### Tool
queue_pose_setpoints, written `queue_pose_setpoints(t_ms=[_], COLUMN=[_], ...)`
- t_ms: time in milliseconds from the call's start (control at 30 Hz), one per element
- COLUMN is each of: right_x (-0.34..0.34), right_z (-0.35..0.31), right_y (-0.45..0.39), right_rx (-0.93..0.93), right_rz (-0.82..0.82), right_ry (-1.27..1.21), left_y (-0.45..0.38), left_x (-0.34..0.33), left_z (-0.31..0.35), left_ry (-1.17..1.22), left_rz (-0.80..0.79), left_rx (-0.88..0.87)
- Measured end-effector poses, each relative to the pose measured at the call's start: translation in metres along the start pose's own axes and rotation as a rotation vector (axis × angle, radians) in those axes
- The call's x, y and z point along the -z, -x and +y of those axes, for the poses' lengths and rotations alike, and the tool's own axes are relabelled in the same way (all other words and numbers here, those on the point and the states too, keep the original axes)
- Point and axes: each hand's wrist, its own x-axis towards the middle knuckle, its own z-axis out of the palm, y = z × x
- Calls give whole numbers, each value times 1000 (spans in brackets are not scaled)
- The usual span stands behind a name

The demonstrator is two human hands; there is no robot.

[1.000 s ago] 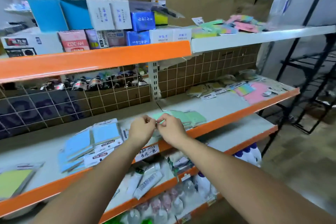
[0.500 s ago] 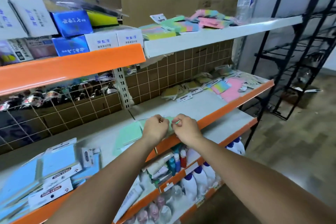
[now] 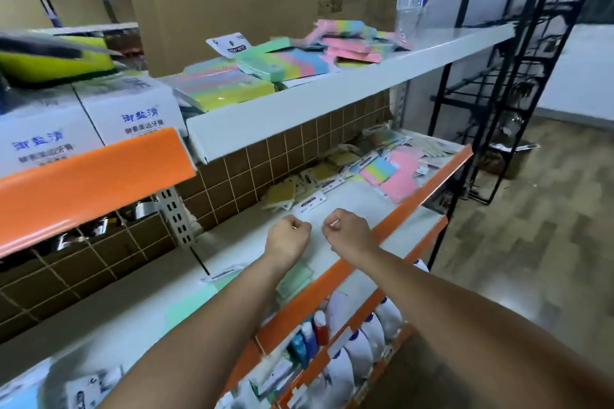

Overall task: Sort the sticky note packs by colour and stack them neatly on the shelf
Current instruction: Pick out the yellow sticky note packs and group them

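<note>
The shelf [image 3: 349, 206] runs from near left to far right, its orange lip on the near side; on the shelf above, a rainbow heap [image 3: 265, 73] lies jumbled; green packs [image 3: 295, 276] lie flat at the near edge under the left forearm, long sides roughly along the lip; pink packs [image 3: 403, 173] and yellow packs [image 3: 282, 197] sprawl far right, pointing every way; both arms reach forward side by side over the shelf; left hand [image 3: 288, 236] and right hand [image 3: 347, 231] are curled into fists, knuckles up, apparently holding nothing.
</note>
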Motion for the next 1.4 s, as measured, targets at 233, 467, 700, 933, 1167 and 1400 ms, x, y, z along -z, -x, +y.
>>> queue_pose_setpoints(t_ms=[233,467,700,933,1167,1400], right_x=[0,8,22,22,10,-13], right_z=[14,30,45,59,58,41], right_y=[-44,-96,-147,-186,-211,-226], right_rx=[-2,74,138,155,32,-262], right_rz=[-38,-147,-272,-377,-420,-506], right_ry=[34,22,34,57,46,-274], left_y=[-34,-64,-96,-113,-134,-160], left_x=[-14,-34,-66,-81,-77,-73], left_z=[-1,16,29,19,11,5], left_ry=[-10,10,109,295,548,789], left_rz=[16,103,168,280,355,403], left_rx=[76,154,293,408,528,623])
